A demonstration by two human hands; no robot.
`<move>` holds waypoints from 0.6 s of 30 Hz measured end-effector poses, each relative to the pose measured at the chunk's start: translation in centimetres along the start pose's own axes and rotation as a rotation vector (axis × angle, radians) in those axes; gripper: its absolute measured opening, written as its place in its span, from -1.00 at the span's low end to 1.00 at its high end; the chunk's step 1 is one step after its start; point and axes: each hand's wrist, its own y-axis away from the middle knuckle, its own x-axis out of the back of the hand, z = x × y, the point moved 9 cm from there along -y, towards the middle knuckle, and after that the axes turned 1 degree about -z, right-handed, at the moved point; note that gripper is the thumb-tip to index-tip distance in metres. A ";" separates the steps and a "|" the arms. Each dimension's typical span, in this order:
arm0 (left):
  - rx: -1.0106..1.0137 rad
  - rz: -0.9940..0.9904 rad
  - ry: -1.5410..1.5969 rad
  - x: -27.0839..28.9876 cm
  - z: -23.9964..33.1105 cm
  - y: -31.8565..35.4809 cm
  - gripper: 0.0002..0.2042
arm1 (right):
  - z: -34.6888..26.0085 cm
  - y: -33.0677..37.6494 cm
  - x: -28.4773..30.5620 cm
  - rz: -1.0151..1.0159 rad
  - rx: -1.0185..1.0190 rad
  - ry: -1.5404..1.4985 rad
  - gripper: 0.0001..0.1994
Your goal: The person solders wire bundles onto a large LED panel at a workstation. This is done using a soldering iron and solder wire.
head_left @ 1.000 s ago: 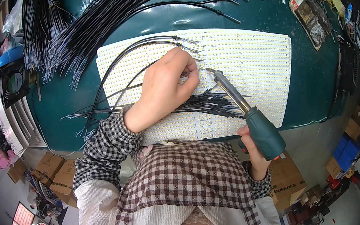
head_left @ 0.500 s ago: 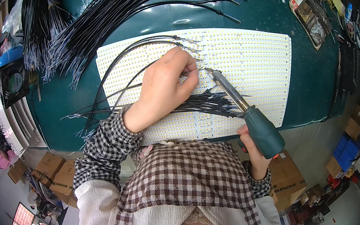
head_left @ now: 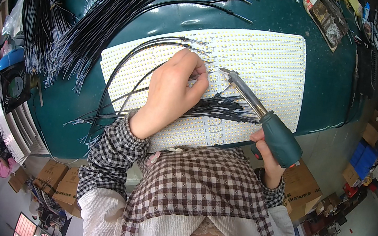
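Note:
A stack of white LED strip panels [head_left: 276,58], dotted with rows of small yellow LEDs, lies in front of me. My left hand [head_left: 174,84] is over its middle, thumb and forefinger pinched on a black cable [head_left: 141,83] whose stripped end shows just past the fingertips. In my right hand [head_left: 269,154] is a soldering iron [head_left: 279,139] with a green handle. Its tip points up and left, a little right of the left fingertips and close over the panel. Several cables with ends on the panel curve to the left, and a bunch of black cables [head_left: 222,109] lies below my left hand.
Thick bundles of black cables [head_left: 133,0] cover the back left of the green table [head_left: 69,132]. A solder-stained block [head_left: 328,19] sits at the back right, near assorted tools. A small fan [head_left: 13,84] stands at the left edge. Cardboard boxes [head_left: 303,189] are on the floor.
The soldering iron's tip has lifted slightly up and to the right, away from my left fingertips. The left hand has stayed where it was.

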 end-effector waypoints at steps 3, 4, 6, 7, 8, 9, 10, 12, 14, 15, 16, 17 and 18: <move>-0.006 0.004 0.002 0.0 0.1 -0.1 -0.90 | 0.0 0.0 0.1 0.008 -0.002 -0.025 -0.67; -0.013 0.005 0.001 0.0 0.1 -0.1 -0.90 | 0.0 0.0 0.0 0.009 -0.001 -0.025 -0.67; -0.016 0.011 -0.013 0.0 0.0 0.0 -0.90 | -0.3 -0.1 0.0 0.010 0.029 0.002 -0.69; -0.018 0.017 -0.026 0.1 0.0 0.0 -0.90 | -0.3 -0.1 0.0 0.010 0.032 0.000 -0.69; -0.020 0.019 -0.029 0.1 0.0 0.2 -0.90 | 0.0 -0.1 0.1 0.015 0.023 -0.030 -0.71; 0.004 0.007 -0.025 0.1 -0.1 0.2 -0.89 | 0.0 -0.1 0.1 0.021 0.015 -0.057 -0.73; 0.029 -0.004 -0.022 0.1 -0.2 0.4 -0.87 | -0.1 -0.1 0.1 0.021 0.019 -0.058 -0.73; -0.157 0.129 -0.199 1.0 2.4 0.9 -0.85 | -0.3 0.0 0.7 0.067 0.039 -0.056 -0.81; -0.340 0.261 -0.380 1.7 5.1 2.7 -0.82 | -0.8 0.1 1.1 0.100 -0.011 -0.067 -0.84; -0.292 0.136 -0.311 0.9 4.8 3.4 -0.80 | -0.5 0.3 1.4 0.129 -0.067 -0.080 -0.88; -0.243 0.012 -0.241 0.0 4.3 3.8 -0.78 | -0.2 0.3 1.5 0.131 -0.066 -0.083 -0.88; -0.176 -0.062 -0.140 -0.4 3.6 3.8 -0.81 | -0.5 -0.1 1.6 0.123 -0.011 -0.096 -0.89; -0.177 -0.058 -0.142 -0.4 3.3 3.8 -0.81 | -0.9 -0.3 1.7 0.115 0.043 -0.108 -0.91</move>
